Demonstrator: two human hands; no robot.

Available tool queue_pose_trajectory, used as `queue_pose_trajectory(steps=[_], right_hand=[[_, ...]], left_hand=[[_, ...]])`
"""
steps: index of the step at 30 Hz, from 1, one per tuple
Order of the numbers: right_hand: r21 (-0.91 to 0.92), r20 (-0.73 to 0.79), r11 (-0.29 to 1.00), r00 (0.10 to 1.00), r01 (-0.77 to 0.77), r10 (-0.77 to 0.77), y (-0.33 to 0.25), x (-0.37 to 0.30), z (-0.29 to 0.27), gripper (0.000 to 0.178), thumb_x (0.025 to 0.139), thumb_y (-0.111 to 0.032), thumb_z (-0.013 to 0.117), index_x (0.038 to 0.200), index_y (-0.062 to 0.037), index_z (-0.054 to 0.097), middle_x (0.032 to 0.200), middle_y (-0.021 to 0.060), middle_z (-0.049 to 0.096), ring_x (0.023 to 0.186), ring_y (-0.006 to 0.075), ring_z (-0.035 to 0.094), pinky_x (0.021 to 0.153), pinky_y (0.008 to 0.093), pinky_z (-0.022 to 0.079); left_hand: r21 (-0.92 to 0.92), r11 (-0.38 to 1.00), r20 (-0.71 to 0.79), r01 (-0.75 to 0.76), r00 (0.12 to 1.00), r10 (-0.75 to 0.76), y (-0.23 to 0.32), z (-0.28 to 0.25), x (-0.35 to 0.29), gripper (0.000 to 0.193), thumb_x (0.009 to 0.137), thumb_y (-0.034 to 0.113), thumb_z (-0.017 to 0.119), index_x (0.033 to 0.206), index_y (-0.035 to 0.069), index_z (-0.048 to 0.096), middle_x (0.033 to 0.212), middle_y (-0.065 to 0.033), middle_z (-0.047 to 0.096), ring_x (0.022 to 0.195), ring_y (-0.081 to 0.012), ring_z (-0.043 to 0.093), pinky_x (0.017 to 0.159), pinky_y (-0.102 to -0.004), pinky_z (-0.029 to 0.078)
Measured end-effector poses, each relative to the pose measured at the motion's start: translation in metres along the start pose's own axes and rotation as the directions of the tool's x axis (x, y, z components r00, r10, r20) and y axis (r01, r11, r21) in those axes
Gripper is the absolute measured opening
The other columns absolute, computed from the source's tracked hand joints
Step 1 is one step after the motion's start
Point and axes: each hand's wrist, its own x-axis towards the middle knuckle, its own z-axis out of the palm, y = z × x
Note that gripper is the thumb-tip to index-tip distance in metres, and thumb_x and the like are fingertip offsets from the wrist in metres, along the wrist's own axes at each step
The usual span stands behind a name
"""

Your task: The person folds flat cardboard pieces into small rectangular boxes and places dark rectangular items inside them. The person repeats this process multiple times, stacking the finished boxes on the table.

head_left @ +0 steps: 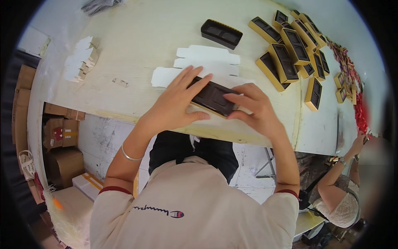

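Note:
A gold box with a dark compartmented insert (213, 98) lies in front of me near the table's front edge. Over its left end stretches my left hand (176, 101), fingers spread, the index finger touching the box's far side and the thumb apart from its near side. The right end is held by my right hand (256, 108), thumb at the near corner and fingers bent over the insert. Flat white carton blanks (207, 58) lie just beyond, partly under my left fingertips. A loose black plastic tray (222, 34) sits farther back.
Several gold boxes with dark inserts (284, 62) are piled at the back right. Folded white card pieces (79, 62) stand at the left. Another person (340, 191) works at the right, beside red items (361, 114). Cardboard boxes (62, 133) are stacked below the table's left side.

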Motion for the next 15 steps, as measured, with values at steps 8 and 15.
queue_pose_trajectory(steps=[8, 15], right_hand=[[0.079, 0.070, 0.994, 0.995, -0.077, 0.071, -0.011, 0.003, 0.000, 0.038, 0.074, -0.003, 0.070, 0.112, -0.0036, 0.064, 0.107, 0.0168, 0.063, 0.091, 0.0331, 0.062, 0.075, 0.0368, 0.052], [-0.217, 0.119, 0.975, 0.993, 0.044, -0.018, -0.015, 0.004, 0.007, 0.038, 0.074, 0.003, 0.066, 0.112, -0.0011, 0.063, 0.102, 0.0156, 0.065, 0.085, 0.0310, 0.064, 0.070, 0.0361, 0.053]], left_hand=[[0.119, 0.992, 0.031, -0.040, 0.999, 0.037, 0.003, 0.001, 0.008, 0.094, 0.059, 0.040, 0.083, 0.139, 0.011, 0.043, 0.147, -0.0124, 0.035, 0.139, -0.0390, 0.023, 0.111, -0.0474, 0.027], [0.303, 0.940, 0.086, -0.157, 0.987, 0.137, 0.006, -0.012, 0.006, 0.080, 0.066, 0.038, 0.077, 0.138, 0.017, 0.046, 0.147, -0.0127, 0.035, 0.134, -0.0433, 0.029, 0.109, -0.0504, 0.028]])
